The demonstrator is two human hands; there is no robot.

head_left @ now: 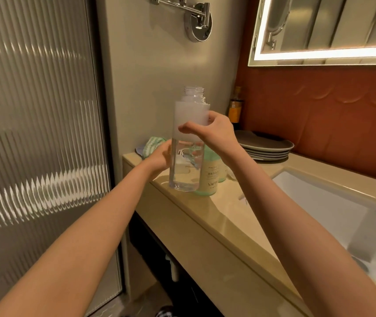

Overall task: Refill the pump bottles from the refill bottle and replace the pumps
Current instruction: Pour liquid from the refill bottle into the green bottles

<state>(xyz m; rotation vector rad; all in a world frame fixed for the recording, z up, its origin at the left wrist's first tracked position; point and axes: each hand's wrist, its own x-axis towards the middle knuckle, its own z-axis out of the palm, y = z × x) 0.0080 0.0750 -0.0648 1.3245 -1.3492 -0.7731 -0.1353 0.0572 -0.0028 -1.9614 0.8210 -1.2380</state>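
Right hand (pixel 212 131) was wrapped round the frosted white band of the tall clear plastic refill bottle (pixel 183 177), thumb towards the camera and fingers curled behind. The left hand (pixel 159 156) gripped the same bottle lower down on its far-left side. The bottle stood upright directly in front of the cream-and-green labelled pump bottle (pixel 209 179), with its threaded neck (pixel 193 90) uncapped. Whether its base rested on the beige stone counter (pixel 205 209) or hung just above it could not be told, and the liquid level inside was hard to read.

With the neck open, the main risk looked to be spillage: a quick tilt could send liquid past the pump bottle's mouth and onto the counter. That mouth was hidden behind the clear bottle and the right hand, so aim would have needed checking first. The clear wall looked smooth, and a wet grip might let it slide. Both bottles sat near the counter's front edge, so a knock from a forearm might tip the pump bottle to the floor.

Behind and left of the pump bottle lay a green striped cloth (pixel 156 141). Behind and right of it were a stack of grey plates (pixel 267 145) and an amber glass bottle (pixel 236 108). Well to its right was the white sink basin (pixel 319 202).
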